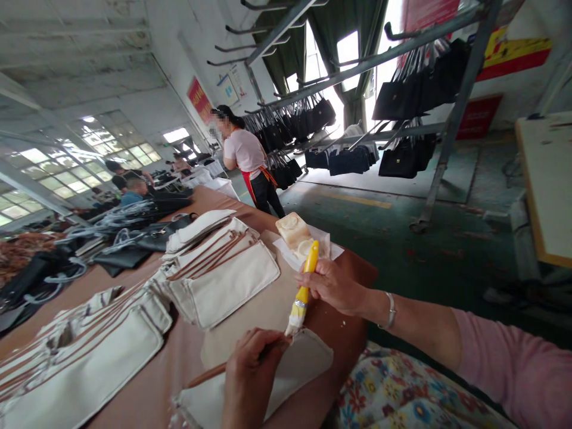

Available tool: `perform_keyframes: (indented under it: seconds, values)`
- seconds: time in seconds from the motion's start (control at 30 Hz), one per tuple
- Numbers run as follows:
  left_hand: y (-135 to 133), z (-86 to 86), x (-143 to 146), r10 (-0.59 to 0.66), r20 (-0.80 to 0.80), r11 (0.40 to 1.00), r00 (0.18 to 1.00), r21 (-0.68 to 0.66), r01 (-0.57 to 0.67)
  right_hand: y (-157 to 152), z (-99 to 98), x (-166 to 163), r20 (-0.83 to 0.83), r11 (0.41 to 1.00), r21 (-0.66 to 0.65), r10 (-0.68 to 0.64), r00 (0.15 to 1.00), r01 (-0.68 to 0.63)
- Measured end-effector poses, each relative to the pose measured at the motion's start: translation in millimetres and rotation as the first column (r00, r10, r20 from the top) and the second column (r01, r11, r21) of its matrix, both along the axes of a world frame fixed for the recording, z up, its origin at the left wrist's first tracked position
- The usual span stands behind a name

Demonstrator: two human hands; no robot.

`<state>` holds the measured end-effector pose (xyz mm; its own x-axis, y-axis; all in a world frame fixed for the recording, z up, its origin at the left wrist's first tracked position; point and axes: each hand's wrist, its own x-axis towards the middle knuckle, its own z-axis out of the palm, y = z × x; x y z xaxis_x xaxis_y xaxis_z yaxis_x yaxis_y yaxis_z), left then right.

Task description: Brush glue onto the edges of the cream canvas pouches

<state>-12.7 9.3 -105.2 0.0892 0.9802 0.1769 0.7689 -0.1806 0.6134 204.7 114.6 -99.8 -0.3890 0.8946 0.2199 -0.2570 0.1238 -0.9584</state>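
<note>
My right hand [333,286] grips a paintbrush [308,271] by its yellow handle, bristles pointing down. Whitish stuff coats the bristles, which meet the top edge of a cream bag panel [308,360] beside my left fingertips. Over that panel, my left hand [254,372] pinches its edge between thumb and fingers. A brown strip [203,376] runs along the panel's upper edge and passes behind my left hand. Just beyond the brush, a cream-coloured tub [292,231] stands on a white sheet [335,250] near the table's far edge.
Stacked cream panels with brown strips [232,280] overlap on the brown table [187,333], with more at the left [102,363]. Black bags [125,256] lie farther back. Beyond the table stand a person [245,152] and a metal rack [447,143] hung with dark bags.
</note>
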Motion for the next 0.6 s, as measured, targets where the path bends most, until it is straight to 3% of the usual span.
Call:
perform_keyframes:
  seconds: [0.13,0.2,0.33,0.5,0.6]
  values:
    - [0,1.6,0,0.004,-0.023,1.000,1.000,0.003,-0.003,3,7.3,3,0.023,0.988,0.053,-0.148,0.989,0.147]
    - [-1,2.2,-1,0.001,-0.043,1.000,0.999,0.019,-0.001,3,7.9,-1,0.034,0.988,0.066,-0.141,0.989,0.139]
    - [-8,-8.7,-8,0.062,-0.206,0.996,0.977,0.081,-0.046,-5,4.2,-10,0.006,0.990,-0.127,0.067,0.998,-0.066]
    - [-32,-24.4,-43,0.243,-0.450,0.940,0.859,0.328,-0.093,-6,-7.8,-6,-0.069,0.926,-0.358,-0.152,0.986,0.118]
    - [-48,-3.0,-82,0.359,-0.506,0.881,0.784,0.461,-0.105,-3,-19.5,-2,-0.035,0.882,-0.445,-0.193,0.981,0.157]
